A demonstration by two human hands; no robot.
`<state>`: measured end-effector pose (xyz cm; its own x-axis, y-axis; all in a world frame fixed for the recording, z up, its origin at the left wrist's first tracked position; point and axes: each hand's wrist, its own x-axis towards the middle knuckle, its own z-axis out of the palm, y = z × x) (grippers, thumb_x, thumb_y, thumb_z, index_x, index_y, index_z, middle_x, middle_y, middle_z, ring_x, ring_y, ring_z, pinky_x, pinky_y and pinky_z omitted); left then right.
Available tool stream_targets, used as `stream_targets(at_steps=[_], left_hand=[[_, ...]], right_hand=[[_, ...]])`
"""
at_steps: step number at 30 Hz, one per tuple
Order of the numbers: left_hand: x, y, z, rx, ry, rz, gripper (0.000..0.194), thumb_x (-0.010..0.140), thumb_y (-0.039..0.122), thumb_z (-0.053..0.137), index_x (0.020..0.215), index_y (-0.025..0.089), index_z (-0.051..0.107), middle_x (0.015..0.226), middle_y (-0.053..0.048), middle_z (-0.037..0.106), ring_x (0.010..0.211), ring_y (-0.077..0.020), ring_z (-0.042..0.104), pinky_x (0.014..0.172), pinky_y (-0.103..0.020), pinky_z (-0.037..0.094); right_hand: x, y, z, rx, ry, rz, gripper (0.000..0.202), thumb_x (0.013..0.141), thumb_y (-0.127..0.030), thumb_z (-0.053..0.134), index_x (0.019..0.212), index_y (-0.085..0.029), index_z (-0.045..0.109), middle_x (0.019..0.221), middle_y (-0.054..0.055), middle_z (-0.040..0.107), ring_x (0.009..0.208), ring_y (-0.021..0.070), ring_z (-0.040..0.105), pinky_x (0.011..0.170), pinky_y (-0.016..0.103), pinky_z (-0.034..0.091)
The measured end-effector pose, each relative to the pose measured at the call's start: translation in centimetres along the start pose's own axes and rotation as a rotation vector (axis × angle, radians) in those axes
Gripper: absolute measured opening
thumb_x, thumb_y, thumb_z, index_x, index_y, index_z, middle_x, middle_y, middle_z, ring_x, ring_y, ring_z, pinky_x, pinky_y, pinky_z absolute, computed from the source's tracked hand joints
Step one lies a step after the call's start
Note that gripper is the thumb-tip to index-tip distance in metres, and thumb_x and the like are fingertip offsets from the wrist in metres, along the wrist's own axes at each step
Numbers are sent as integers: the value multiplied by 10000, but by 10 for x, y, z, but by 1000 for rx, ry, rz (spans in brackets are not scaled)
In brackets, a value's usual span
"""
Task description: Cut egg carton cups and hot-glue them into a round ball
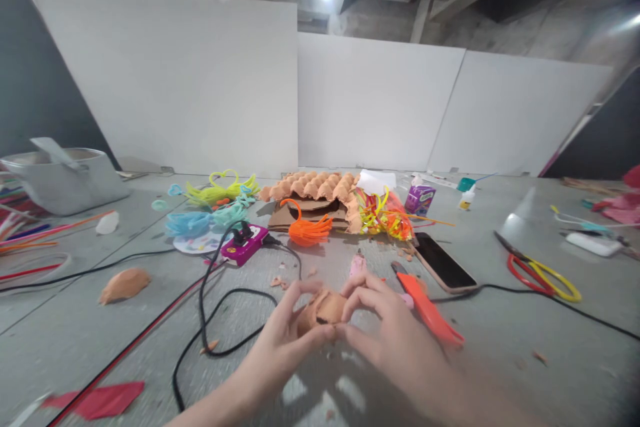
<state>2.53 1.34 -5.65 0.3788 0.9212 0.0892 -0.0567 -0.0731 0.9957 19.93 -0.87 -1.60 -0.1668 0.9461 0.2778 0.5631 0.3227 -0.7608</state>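
Observation:
A rounded tan-orange lump [327, 309], which looks like modelling clay with a dark gap in its near side, is held between both hands just above the table. My left hand [287, 340] grips its left side, thumb along the lower edge. On the other side my right hand [385, 323] curls its fingers and thumb onto the lump. To the right lies an orange-handled cutter [431, 310], partly behind my right hand. A pink piece [357, 265] is just beyond my fingers. Another tan-orange lump [125, 285] rests at the left.
A bumpy tan egg-tray-like form [315, 185] sits on cardboard, near an orange pipe-cleaner bundle [309, 231]. Black cable [203, 320] loops left from a purple power strip [245, 245]. A phone [445, 263] and scissors [543, 273] lie right; white panels [170, 80] stand behind.

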Motion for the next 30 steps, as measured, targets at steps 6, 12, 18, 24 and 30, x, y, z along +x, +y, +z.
stream_targets(at_steps=[6,12,18,24,30], left_hand=[[1,-6,-8,473,72,305,461,714,158,686,1135,282,548,1315,-91,460,1227,-286,474,993,-484,434],[-5,-10,-4,423,61,249,253,804,186,604,1043,264,631,1233,-95,530,1187,-271,511,936,-407,485],[-3,-13,-1,-57,11,0,256,848,278,614,1098,241,574,1018,-62,684,914,-200,655,784,-300,508],[-2,-19,-2,-273,-26,-80,347,796,331,685,1111,254,561,1024,-62,724,907,-211,671,772,-309,493],[0,-27,-2,-337,-31,-102,536,654,211,811,1110,261,534,1011,-51,731,885,-191,678,738,-266,487]], right_hand=[[6,13,5,79,18,11,164,728,-118,639,636,-206,534,964,11,612,1000,190,582,898,331,449],[5,3,-1,61,-14,96,113,780,-124,602,706,-209,592,893,-15,636,839,141,626,810,274,494],[6,9,-5,151,-111,105,82,815,-171,604,858,-228,645,982,-4,649,932,153,633,843,280,497],[7,9,-3,44,-100,63,268,715,-53,650,904,-242,629,986,-18,649,950,164,613,851,305,477],[5,7,1,-6,-121,76,214,736,-96,646,898,-229,607,969,-15,638,938,163,602,840,297,464]])
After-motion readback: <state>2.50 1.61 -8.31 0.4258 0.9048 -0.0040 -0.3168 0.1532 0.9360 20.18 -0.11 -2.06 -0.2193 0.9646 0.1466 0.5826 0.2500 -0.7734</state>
